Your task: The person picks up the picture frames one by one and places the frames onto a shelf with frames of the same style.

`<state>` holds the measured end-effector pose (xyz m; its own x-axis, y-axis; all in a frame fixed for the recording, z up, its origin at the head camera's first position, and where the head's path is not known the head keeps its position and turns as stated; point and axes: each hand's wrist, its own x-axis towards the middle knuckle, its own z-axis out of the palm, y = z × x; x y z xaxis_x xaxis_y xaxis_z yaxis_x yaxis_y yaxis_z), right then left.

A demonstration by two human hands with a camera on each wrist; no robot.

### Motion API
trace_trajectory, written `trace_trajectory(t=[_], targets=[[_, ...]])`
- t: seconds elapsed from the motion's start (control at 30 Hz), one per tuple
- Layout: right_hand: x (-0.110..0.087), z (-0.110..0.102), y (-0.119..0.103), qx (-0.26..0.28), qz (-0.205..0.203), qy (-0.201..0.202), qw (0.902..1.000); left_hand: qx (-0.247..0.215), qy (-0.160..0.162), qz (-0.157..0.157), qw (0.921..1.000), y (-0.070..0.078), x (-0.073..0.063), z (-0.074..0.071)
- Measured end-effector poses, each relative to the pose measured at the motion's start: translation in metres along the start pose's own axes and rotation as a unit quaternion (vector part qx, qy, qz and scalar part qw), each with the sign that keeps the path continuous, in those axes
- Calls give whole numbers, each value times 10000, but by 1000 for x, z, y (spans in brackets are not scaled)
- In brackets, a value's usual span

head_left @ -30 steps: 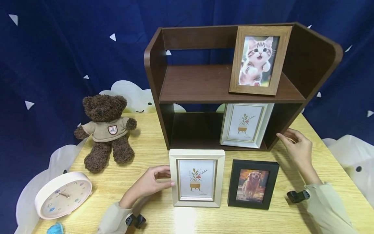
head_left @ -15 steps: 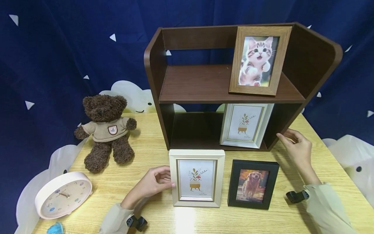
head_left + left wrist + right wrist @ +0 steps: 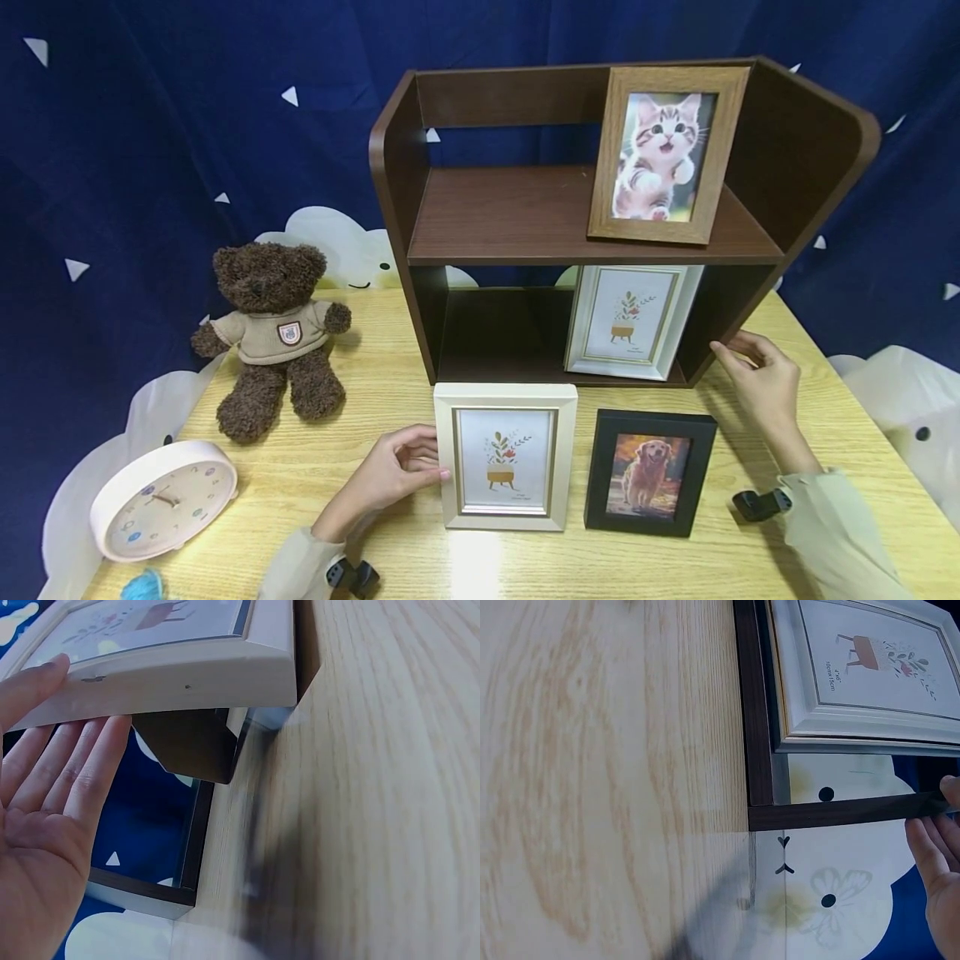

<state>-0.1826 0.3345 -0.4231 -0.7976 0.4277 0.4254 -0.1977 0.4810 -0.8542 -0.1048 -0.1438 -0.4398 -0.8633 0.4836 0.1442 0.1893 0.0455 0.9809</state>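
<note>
My left hand [image 3: 397, 468] holds the left edge of a cream picture frame [image 3: 570, 467] standing on the table. In the left wrist view the thumb lies along the frame's side [image 3: 172, 690] and the fingers reach behind it, near its dark back stand [image 3: 196, 746]. At the right, my right hand [image 3: 767, 379] pinches the lower right side panel of a dark brown two-tier shelf [image 3: 487, 208]. The right wrist view has the thumb on one face of that panel [image 3: 847, 813], fingers on the other. A white picture frame [image 3: 576, 333] leans in the lower tier.
A wooden frame with a kitten photo [image 3: 663, 158] stands on the upper tier. Right of the cream frame is a black frame with a dog photo [image 3: 701, 467]. At left are a teddy bear [image 3: 273, 333], a round clock [image 3: 165, 500] and something blue [image 3: 142, 586].
My left wrist and thumb have shifted very slightly to the right. The right hand, the frames and the shelf look the same.
</note>
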Motion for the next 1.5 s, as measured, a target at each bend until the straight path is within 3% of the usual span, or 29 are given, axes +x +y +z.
trace_trajectory(t=[0.5, 0.97, 1.23, 1.5], targets=[[-1, 1, 5, 277, -135, 70, 9995, 104, 266, -231, 9993, 2, -2, 0], [-2, 1, 2, 124, 103, 46, 9999, 328, 326, -41, 9989, -1, -3, -1], [-1, 2, 4, 375, -47, 76, 9993, 321, 353, 337, 9983, 0, -3, -2], [0, -1, 0, 49, 186, 2, 9998, 405, 504, 328, 9974, -2, -2, -1]])
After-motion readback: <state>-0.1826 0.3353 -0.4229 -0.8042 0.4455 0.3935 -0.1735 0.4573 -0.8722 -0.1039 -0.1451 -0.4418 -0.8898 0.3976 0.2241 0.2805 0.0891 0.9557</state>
